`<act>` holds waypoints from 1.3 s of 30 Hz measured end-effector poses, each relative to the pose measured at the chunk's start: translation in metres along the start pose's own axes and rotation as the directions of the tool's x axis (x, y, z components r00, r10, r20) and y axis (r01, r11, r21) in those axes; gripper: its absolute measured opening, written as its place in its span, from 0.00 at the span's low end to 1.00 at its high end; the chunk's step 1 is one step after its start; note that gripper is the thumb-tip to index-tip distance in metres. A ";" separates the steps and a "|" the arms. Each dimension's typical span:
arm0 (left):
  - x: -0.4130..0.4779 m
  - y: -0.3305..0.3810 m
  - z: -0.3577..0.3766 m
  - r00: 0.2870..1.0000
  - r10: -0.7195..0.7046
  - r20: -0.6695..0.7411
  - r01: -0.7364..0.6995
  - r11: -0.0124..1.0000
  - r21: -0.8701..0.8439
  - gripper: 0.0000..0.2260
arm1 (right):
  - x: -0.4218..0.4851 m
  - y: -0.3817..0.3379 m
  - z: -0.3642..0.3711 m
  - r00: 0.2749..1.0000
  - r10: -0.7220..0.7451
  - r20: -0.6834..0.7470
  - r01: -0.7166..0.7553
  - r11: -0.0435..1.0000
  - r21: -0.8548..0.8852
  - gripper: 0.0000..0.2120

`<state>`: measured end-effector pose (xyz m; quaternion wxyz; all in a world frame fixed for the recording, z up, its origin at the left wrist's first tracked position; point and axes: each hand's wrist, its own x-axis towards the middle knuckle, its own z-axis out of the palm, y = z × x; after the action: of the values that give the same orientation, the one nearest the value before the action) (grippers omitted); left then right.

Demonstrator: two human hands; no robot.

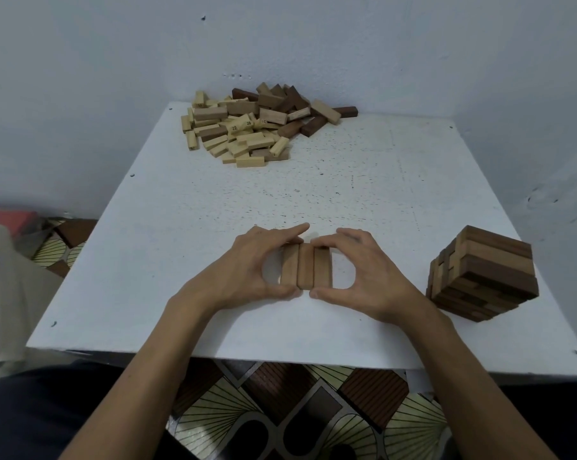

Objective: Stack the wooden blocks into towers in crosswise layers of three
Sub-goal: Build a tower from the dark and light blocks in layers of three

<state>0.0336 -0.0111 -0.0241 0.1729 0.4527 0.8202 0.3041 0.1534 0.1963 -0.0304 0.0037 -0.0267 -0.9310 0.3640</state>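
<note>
Blocks lay in three groups on the white desk [181, 227]. A row of three blocks [306, 267] lay side by side, touching each other, near the 6 o'clock edge of the desk, with their length running from 6 to 12 o'clock. The left hand [247, 267] gripped this row from 9 o'clock and the right hand [366, 270] from 3 o'clock. In both hands the thumb pressed on the near ends and the curled fingers on the far ends. A tower [482, 273] of dark and light crosswise layers stood at 3 o'clock from the hands, apart from them, near the desk edge. A pile of loose blocks [247, 127], pale and brown mixed, lay at 12 o'clock, close to the wall [313, 44]. A patterned floor [280, 410] showed below the desk.
</note>
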 end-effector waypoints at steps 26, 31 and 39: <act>-0.015 0.048 -0.031 0.996 0.065 -0.054 -0.065 0.998 0.006 0.51 | -0.029 -0.047 -0.045 0.999 -0.014 -0.050 0.010 0.997 -0.079 0.46; -0.006 0.089 -0.042 0.986 0.158 -0.060 -0.157 0.987 0.020 0.51 | -0.053 -0.060 -0.079 0.994 -0.030 -0.109 0.016 0.991 -0.133 0.47; 0.046 0.144 -0.014 0.960 0.281 -0.004 -0.281 0.959 -0.024 0.51 | -0.100 -0.035 -0.137 0.979 0.026 -0.204 -0.064 0.981 -0.181 0.48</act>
<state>0.0933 0.0813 0.0811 0.1329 0.5624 0.7439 0.3356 0.2555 0.2577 0.0952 0.0870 -0.0846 -0.9550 0.2706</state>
